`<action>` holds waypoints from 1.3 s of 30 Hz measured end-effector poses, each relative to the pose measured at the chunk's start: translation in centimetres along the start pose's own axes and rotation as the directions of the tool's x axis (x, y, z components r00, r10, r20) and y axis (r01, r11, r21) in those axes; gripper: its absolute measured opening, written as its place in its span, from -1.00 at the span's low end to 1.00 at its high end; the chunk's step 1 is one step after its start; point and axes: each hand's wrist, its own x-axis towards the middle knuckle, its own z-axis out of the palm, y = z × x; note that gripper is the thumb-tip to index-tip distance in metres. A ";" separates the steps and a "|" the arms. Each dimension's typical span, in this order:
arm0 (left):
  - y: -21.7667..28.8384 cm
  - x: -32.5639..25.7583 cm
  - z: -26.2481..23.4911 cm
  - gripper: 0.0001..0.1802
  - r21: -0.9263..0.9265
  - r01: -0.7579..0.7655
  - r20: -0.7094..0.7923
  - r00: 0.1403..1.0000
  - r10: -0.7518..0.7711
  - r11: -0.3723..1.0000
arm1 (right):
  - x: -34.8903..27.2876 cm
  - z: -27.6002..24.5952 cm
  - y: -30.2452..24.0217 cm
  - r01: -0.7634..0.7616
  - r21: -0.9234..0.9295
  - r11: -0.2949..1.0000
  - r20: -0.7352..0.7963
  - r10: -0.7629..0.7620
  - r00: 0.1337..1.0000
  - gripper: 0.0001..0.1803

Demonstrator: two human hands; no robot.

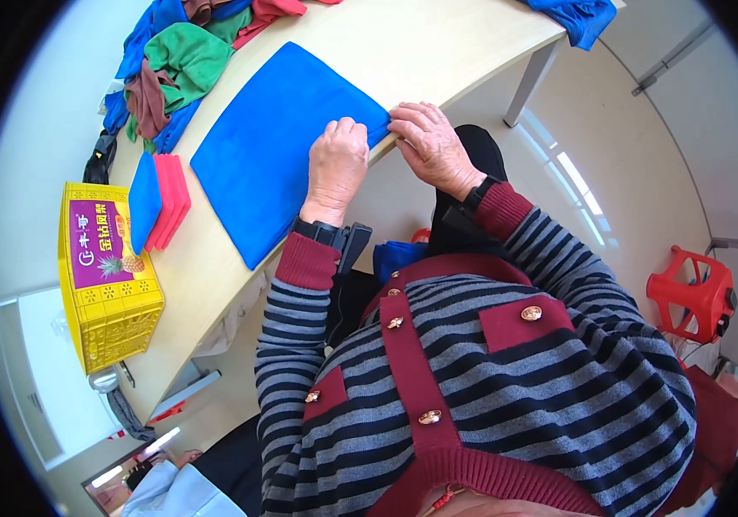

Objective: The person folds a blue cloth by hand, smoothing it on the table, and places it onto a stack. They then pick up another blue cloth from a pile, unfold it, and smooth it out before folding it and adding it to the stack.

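Observation:
A blue cloth [266,146], folded flat into a large square, lies on the pale table [438,43] with its near edge along the table's edge. My left hand [340,164] is closed in a fist over the near part of the cloth; its curled fingers hide whatever they grip. To its right, my right hand [434,146] pinches the cloth's right corner at the table edge, the thumb out of sight below. Both wrists wear dark bands.
Left of the cloth stand small folded red cloths [173,202] and a blue one [144,202], beside a yellow crate [115,320]. Loose cloths [184,60] heap at the far left. Another blue cloth [582,19] hangs over the far right corner. A red stool [688,297] stands right.

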 end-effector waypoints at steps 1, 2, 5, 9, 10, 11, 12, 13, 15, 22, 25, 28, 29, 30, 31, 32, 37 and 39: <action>0.0 0.0 0.1 -0.94 0.000 -0.005 0.005 1.000 0.005 1.000 | -0.1 0.0 0.0 0.001 -0.003 1.000 -0.005 -0.001 1.000 -0.73; -0.1 0.1 0.1 -0.95 -0.031 0.000 -0.025 1.000 0.000 1.000 | -0.2 0.0 0.1 -0.004 -0.002 1.000 -0.009 0.004 1.000 -0.73; -0.3 0.2 0.0 -0.96 -0.093 0.003 -0.082 0.997 -0.011 0.996 | -0.3 0.1 0.1 -0.020 -0.010 1.000 0.011 0.020 1.000 -0.72; -0.3 -0.5 -0.5 -0.95 -0.130 -0.015 -0.143 0.990 -0.004 0.991 | -0.3 0.4 0.1 -0.016 -0.020 1.000 0.018 0.017 1.000 -0.71; -0.3 -0.6 -0.3 -0.95 -0.113 -0.033 -0.127 0.992 0.019 0.993 | -0.3 0.3 0.1 -0.018 -0.021 1.000 0.018 0.019 1.000 -0.71; -0.2 -0.8 -0.1 -0.94 -0.096 -0.051 -0.111 0.993 0.041 0.994 | -0.3 0.3 0.1 -0.022 -0.021 1.000 0.022 0.023 0.999 -0.70; -0.1 -0.8 -0.3 -0.94 -0.078 -0.068 -0.095 0.994 0.061 0.995 | -0.3 0.3 0.1 -0.025 -0.020 0.999 0.026 0.025 0.999 -0.70; -0.1 -0.8 -0.4 -0.94 -0.078 -0.067 -0.096 0.994 0.059 0.995 | -0.3 0.3 0.1 -0.027 -0.019 0.999 0.030 0.027 0.999 -0.70; -0.1 -0.8 -0.7 -0.94 -0.069 -0.050 -0.112 0.993 0.042 0.996 | -0.3 0.3 0.0 -0.026 -0.023 0.999 0.036 0.027 0.999 -0.70; -0.1 -1.7 0.0 -0.94 -0.097 -0.038 -0.113 0.993 0.027 0.995 | 0.0 -0.2 -0.3 -0.026 -0.036 0.999 0.070 0.028 0.997 -0.69; 0.0 -1.7 0.0 -0.95 -0.105 -0.035 -0.108 0.994 0.023 0.994 | 0.5 -0.4 -0.1 -0.030 -0.009 1.000 0.106 0.031 0.994 -0.66; 0.0 -2.0 0.0 -0.95 -0.155 -0.054 -0.123 0.992 0.035 0.986 | 0.8 -0.7 -0.5 -0.097 0.023 0.995 0.097 0.094 0.991 -0.64; 0.1 -2.1 0.0 -0.95 -0.155 -0.051 -0.125 0.992 0.032 0.987 | 1.0 -0.8 -0.7 -0.130 0.041 0.991 0.093 0.126 0.988 -0.63; 0.0 -2.2 -0.1 -0.94 -0.161 -0.043 -0.133 0.991 0.022 0.986 | 1.3 -0.8 -0.8 -0.126 0.041 0.991 0.095 0.122 0.988 -0.63; 0.0 -2.4 -0.1 -0.93 -0.167 -0.035 -0.142 0.990 0.011 0.985 | 1.7 -0.6 -1.1 -0.073 0.010 0.997 0.106 0.071 0.992 -0.60; 0.1 -2.5 -0.3 -0.91 -0.173 -0.029 -0.150 0.989 0.003 0.984 | 2.1 -0.4 -1.1 -0.020 -0.021 1.000 0.118 0.022 0.993 -0.57; 0.2 -4.6 -1.9 -0.74 -0.257 0.036 -0.084 0.995 -0.059 0.966 | 2.6 -0.3 -0.8 0.096 -0.015 0.995 0.258 -0.088 0.962 -0.45; -0.6 -6.5 -4.1 -0.60 -0.208 0.130 -0.095 0.984 -0.153 0.969 | 2.8 -0.3 -0.3 0.115 -0.018 0.993 0.286 -0.105 0.952 -0.42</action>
